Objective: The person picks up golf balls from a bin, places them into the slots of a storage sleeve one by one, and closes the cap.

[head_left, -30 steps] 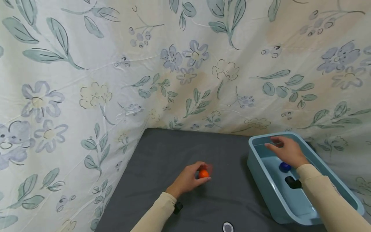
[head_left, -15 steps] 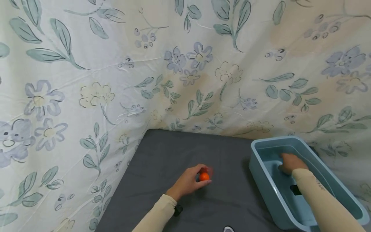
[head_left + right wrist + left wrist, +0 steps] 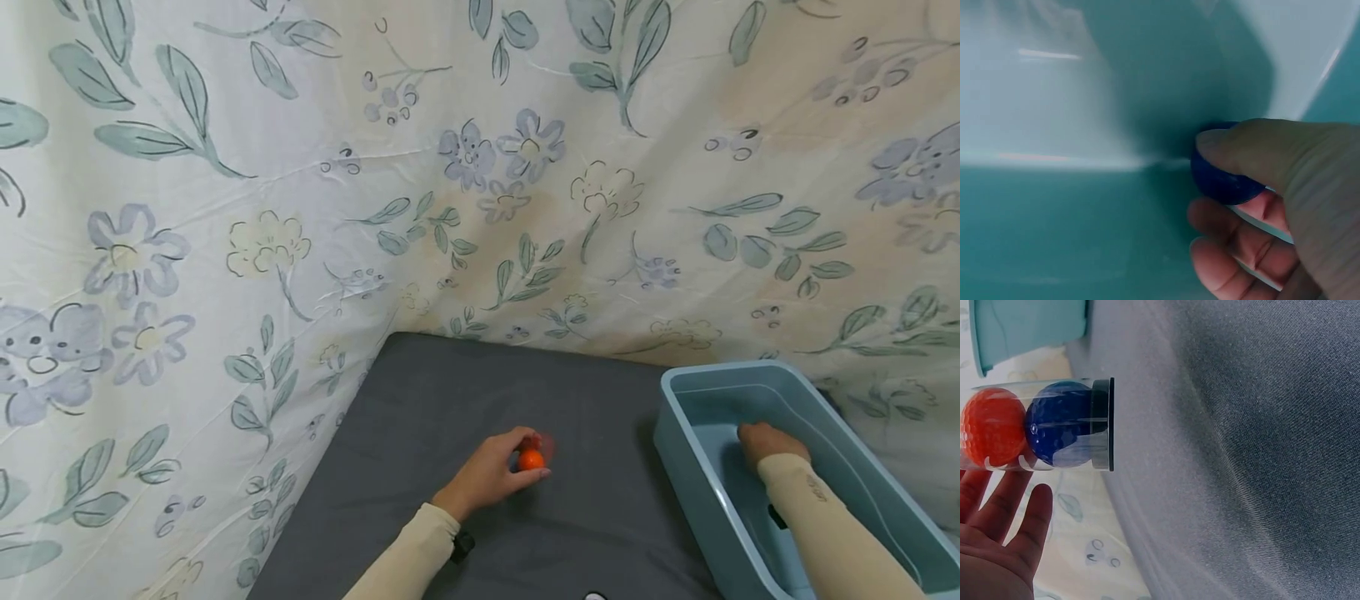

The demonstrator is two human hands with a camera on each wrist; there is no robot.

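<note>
My left hand (image 3: pixel 491 468) holds a clear plastic tube (image 3: pixel 1100 425) upright over the dark cloth, thumb and fingers around its upper part. Inside the tube, an orange golf ball (image 3: pixel 992 427) sits above a blue golf ball (image 3: pixel 1060 424), which rests near the black end cap (image 3: pixel 1111 425). Down in the light blue bin, my right hand (image 3: pixel 772 443) pinches another blue golf ball (image 3: pixel 1225 181) between thumb and fingers, close to the bin's inner wall. From the head view that ball is hidden by the hand.
The light blue bin (image 3: pixel 693 467) stands at the right of the dark cloth-covered table (image 3: pixel 450 392). A round, silver-rimmed object (image 3: pixel 595 596) shows at the bottom edge of the head view. Floral curtains (image 3: pixel 420 250) hang behind and at the left.
My right hand has dropped from above the bin to the blue golf ball inside and taken hold of it. The left hand keeps its place with the tube; the head view has shifted slightly.
</note>
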